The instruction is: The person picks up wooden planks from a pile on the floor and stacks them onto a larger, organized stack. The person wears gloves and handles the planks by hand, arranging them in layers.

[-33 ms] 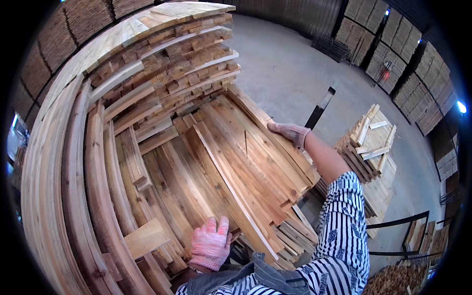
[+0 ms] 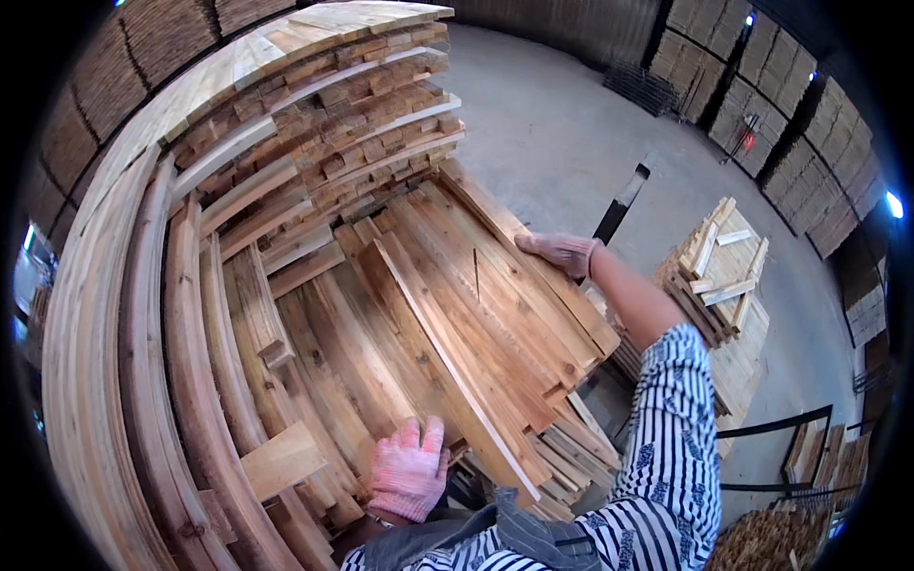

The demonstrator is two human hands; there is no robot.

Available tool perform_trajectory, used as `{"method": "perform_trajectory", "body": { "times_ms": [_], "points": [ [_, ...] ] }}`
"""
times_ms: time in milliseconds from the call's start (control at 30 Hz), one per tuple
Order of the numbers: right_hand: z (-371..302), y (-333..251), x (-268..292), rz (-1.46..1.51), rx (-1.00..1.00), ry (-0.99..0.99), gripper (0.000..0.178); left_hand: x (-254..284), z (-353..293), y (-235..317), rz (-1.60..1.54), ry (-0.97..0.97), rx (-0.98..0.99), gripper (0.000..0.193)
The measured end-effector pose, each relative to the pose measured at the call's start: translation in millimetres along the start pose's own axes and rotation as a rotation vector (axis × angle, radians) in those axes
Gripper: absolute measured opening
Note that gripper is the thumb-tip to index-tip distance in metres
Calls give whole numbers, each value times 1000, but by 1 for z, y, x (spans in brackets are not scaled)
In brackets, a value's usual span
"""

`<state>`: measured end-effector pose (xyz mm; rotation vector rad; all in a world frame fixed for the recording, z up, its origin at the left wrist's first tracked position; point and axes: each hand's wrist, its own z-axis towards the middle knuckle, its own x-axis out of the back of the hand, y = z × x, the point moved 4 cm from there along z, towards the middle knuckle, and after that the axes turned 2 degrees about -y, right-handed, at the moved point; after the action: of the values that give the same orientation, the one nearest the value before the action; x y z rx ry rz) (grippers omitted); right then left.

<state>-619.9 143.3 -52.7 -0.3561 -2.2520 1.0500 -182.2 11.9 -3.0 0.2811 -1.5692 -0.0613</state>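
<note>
Long wooden boards [image 2: 347,328] lie side by side in a layer in front of me. My right hand [image 2: 562,253], in a pale glove, is closed over the outer edge board [image 2: 486,205] on the right side of the layer. My left hand [image 2: 409,471], in a pink and white glove, rests on the near ends of the boards with its fingers stretched forward; it holds nothing that I can see. Between the hands, a narrow board with a pale edge [image 2: 447,362] lies slantwise on top of the layer.
A tall stack of lumber [image 2: 371,105] rises at the far side, and long beams [image 2: 143,314] run along the left. A smaller wood pile [image 2: 724,276] stands on the floor at right, near a dark metal post [image 2: 621,205]. Bundled stacks [image 2: 752,114] line the wall.
My right forearm and sleeve have shifted slightly to the right. Both hands stay in nearly the same places, and the boards lie as before.
</note>
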Motion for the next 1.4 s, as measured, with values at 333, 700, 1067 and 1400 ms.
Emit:
{"method": "perform_trajectory", "body": {
  "times_ms": [333,700,1067,1400],
  "points": [
    [-34,-87,-6,-777,154,330,70,2,-1,0,18,-19,21,54],
    [-5,-51,-30,-703,139,513,58,4,-2,-1,-111,-48,81,50],
    [-161,-111,-235,-912,395,321,81,-12,-13,-13,-172,166,144,55],
    [-128,-103,-225,-668,152,378,62,-27,-6,-22,-219,177,138,55]
  ]
}}
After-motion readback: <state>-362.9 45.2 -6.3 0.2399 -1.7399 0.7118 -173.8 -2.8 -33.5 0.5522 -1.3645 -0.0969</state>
